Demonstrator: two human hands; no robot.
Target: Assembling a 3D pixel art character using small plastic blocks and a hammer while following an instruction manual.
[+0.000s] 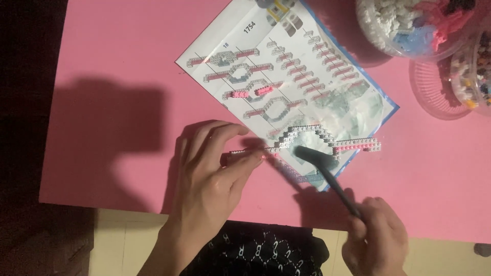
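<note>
Brick strip (pixel 307 143) lies left-right (left hand (pixel 215 168) pinching its end).

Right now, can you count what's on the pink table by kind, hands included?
Hands: 2, left hand on the bead strip, right hand gripping the dark tool
Instruction sheets: 1
Bead-brick models: 1
Dark tools: 1
Clear tubs of small pieces: 2, one white, blue and pink, one mixed colours
Clear lids: 1
Total: 8
</note>
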